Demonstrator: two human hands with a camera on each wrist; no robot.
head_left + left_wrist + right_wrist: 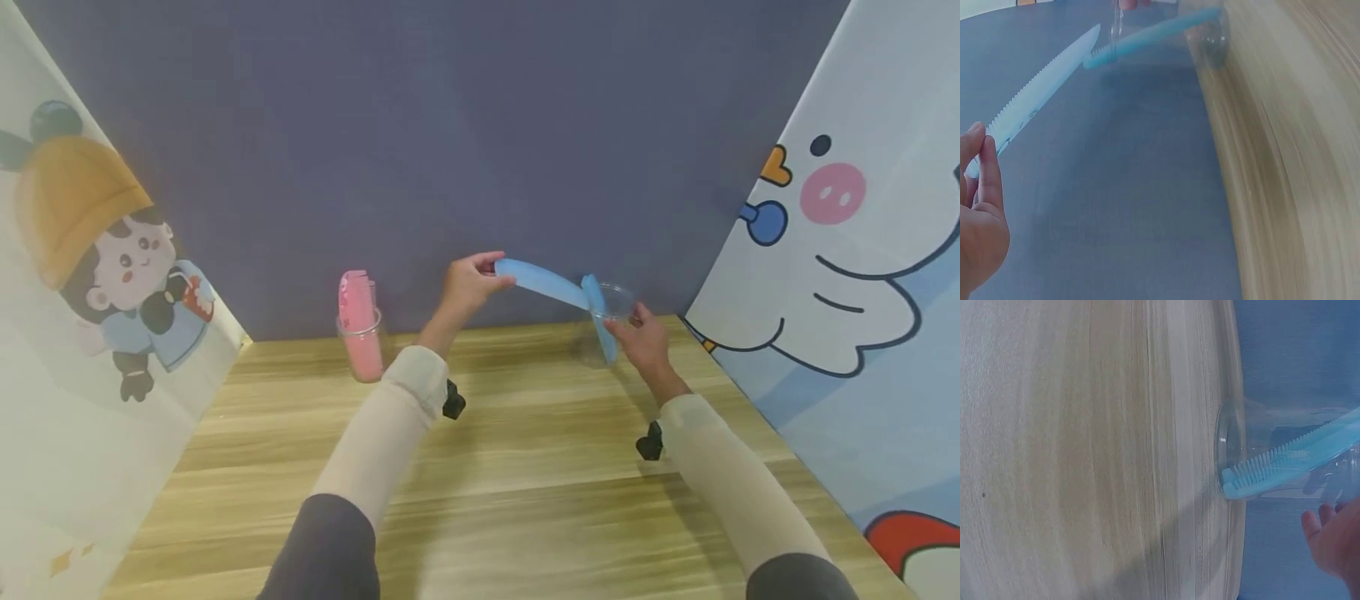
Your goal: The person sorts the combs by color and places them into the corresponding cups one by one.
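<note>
My left hand [491,271] pinches one end of a light blue comb [540,282] and holds it in the air, its far tip at the mouth of a clear plastic cup [609,312]. In the left wrist view the fingers [982,150] clamp the toothed comb [1041,87]. A second blue comb [600,321] stands slanted inside the cup, also seen as the comb [1291,462] with its teeth near the cup's base. My right hand [637,333] grips the cup [1272,444] from the side, on the wooden table [525,467].
Another clear cup [363,346] holding pink combs [354,300] stands at the back left of the table by the dark wall. Cartoon-printed curtains close in the left and right sides. Small black camera mounts sit on both wrists.
</note>
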